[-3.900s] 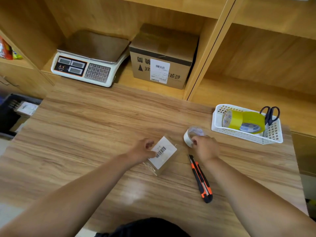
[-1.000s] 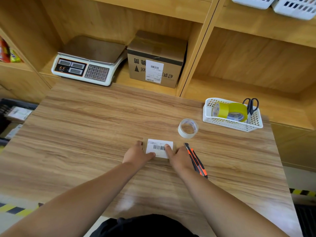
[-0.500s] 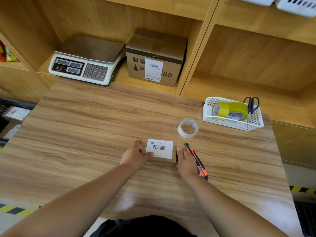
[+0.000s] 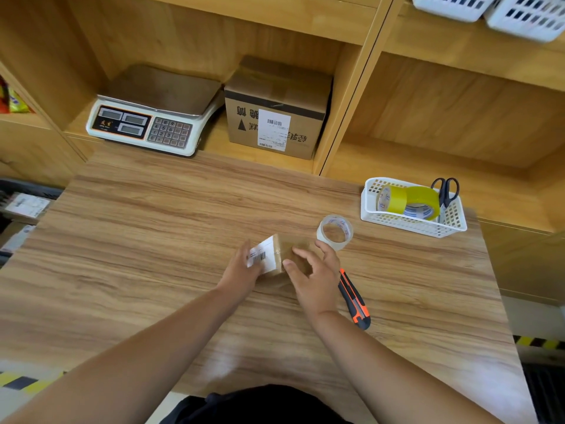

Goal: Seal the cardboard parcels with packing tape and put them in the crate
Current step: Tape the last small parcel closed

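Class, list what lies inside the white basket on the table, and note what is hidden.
Inside the white basket lie yellow tape rolls, with black-handled scissors standing blades down. The basket wall and the rolls cover the blades and the basket's floor.

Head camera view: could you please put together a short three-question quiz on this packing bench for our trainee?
1. True or false: the clear tape roll stands on the table, outside the white basket.
2. What lies on the table just beside the right hand? A) scissors B) utility knife C) scale
3. Which hand grips the labelled end of the parcel?
Key: 1 true; 2 B; 3 the left hand.
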Motion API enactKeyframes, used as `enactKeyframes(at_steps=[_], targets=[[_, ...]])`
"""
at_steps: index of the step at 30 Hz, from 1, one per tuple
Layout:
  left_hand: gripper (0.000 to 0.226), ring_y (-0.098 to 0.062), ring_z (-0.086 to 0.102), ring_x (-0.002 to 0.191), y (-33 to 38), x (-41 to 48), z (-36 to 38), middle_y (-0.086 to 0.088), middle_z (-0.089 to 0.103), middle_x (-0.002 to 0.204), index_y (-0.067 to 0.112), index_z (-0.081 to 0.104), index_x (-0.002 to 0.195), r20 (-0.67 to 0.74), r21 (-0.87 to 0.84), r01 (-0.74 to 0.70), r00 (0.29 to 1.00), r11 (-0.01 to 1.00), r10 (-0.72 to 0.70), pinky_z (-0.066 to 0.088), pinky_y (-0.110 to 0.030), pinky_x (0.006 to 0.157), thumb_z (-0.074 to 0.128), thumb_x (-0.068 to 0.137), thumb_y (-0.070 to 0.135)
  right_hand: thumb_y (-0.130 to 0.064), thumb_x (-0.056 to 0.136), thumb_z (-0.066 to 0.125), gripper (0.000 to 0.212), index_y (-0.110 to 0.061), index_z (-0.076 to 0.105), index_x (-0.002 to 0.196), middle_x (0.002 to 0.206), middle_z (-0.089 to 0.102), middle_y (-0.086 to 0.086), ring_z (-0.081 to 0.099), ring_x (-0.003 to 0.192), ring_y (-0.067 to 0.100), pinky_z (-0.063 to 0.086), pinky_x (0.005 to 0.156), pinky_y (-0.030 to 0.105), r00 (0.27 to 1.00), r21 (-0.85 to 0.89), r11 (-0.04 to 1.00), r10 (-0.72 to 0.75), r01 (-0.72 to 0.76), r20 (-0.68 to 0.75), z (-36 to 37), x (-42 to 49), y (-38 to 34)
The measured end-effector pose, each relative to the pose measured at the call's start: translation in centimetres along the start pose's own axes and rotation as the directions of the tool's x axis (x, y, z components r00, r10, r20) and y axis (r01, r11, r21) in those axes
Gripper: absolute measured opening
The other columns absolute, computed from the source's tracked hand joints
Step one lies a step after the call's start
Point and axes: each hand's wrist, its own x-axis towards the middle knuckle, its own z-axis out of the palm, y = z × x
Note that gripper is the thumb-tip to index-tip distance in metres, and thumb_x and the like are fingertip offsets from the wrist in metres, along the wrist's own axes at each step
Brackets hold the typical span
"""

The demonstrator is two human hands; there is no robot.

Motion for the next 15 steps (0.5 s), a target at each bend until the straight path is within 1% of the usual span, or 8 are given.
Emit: enactKeyframes(at_steps=[1,2,4,5,7,9,12,15], targets=[[0.058,-0.012,0.054,0.108,0.6,-0.2,0.0,0.004,0.043,0.137,0.030,0.022,0.149,0.009,-0.066,-0.032,0.999,0.997,0.032,0.049,-0.015,0.083,0.047,0.097,0.019,-0.059,0.066,0.063,0.059,-0.025,0.066,0.114,0.137,0.040,-0.002,0.030,0.132,0.013,0.023,0.112,0.035,1.000,-0.017,1.000,0.011,-0.011,0.028,0.3,0.0,-0.4],[0.056,-0.012,0.052,0.116,1.2,-0.3,-0.1,0.004,0.040,0.141,0.029,0.023,0.149,0.007,-0.115,-0.073,0.997,0.991,0.074,0.048,-0.016,0.090,0.047,0.098,0.022,-0.060,0.063,0.065,0.070,-0.022,0.060,0.121,0.136,0.040,0.000,0.031,0.132,0.017,0.025,0.111,0.037,0.999,-0.030,0.999,0.024,-0.023,0.044,0.7,0.0,-0.7],[0.055,-0.018,0.038,0.135,1.8,-0.1,-0.3,0.004,0.033,0.149,0.028,0.030,0.147,0.019,-0.106,-0.135,0.990,0.985,0.138,0.036,-0.034,0.110,0.051,0.096,0.031,-0.052,0.064,0.076,0.081,-0.013,0.049,0.130,0.133,0.043,0.005,0.034,0.128,0.023,0.029,0.107,0.040,0.998,-0.054,0.997,0.064,-0.063,0.022,1.7,-0.1,-1.3],[0.054,-0.022,0.038,0.134,1.7,0.1,-0.4,0.002,0.035,0.147,0.029,0.035,0.144,0.032,-0.056,-0.156,0.987,0.986,0.158,0.035,-0.040,0.110,0.054,0.094,0.034,-0.047,0.065,0.079,0.083,-0.011,0.046,0.132,0.131,0.044,0.007,0.035,0.126,0.024,0.030,0.105,0.038,0.995,-0.069,0.993,0.097,-0.097,-0.001,2.1,-0.1,-1.5],[0.048,-0.026,0.049,0.121,1.2,0.3,-0.9,-0.006,0.048,0.135,0.025,0.044,0.135,-0.004,0.029,-0.134,0.991,0.991,0.134,0.043,-0.042,0.101,0.059,0.089,0.031,-0.047,0.067,0.080,0.084,-0.009,0.044,0.133,0.128,0.046,0.008,0.035,0.122,0.025,0.029,0.101,0.036,0.991,-0.114,0.985,0.128,-0.130,-0.030,2.9,-0.4,-1.9],[0.035,-0.025,0.056,0.110,0.3,0.5,-1.4,-0.010,0.058,0.122,0.019,0.054,0.121,-0.088,0.030,-0.130,0.987,0.991,0.132,0.047,-0.038,0.093,0.064,0.088,0.022,-0.046,0.068,0.079,0.081,-0.007,0.044,0.131,0.126,0.046,0.009,0.037,0.119,0.026,0.029,0.098,0.035,0.993,-0.151,0.982,0.110,-0.113,-0.031,3.4,-0.6,-2.1],[0.028,-0.018,0.060,0.099,-0.6,0.3,-2.2,-0.002,0.062,0.106,0.022,0.057,0.106,-0.121,0.079,-0.191,0.972,0.978,0.200,0.047,-0.026,0.082,0.072,0.082,0.024,-0.048,0.067,0.078,0.082,-0.007,0.045,0.131,0.123,0.047,0.008,0.038,0.116,0.025,0.030,0.097,0.034,0.997,-0.168,0.983,0.083,-0.080,0.011,3.6,-1.0,-1.9],[0.035,-0.006,0.058,0.082,-0.4,-0.1,-3.1,0.011,0.058,0.093,0.027,0.057,0.107,-0.110,0.191,-0.174,0.974,0.966,0.197,0.042,-0.018,0.065,0.075,0.078,0.035,-0.068,0.053,0.066,0.102,-0.009,0.043,0.133,0.121,0.044,0.004,0.037,0.115,0.021,0.034,0.100,0.035,0.990,-0.162,0.985,0.077,-0.057,0.121,3.4,-1.2,-1.9]])
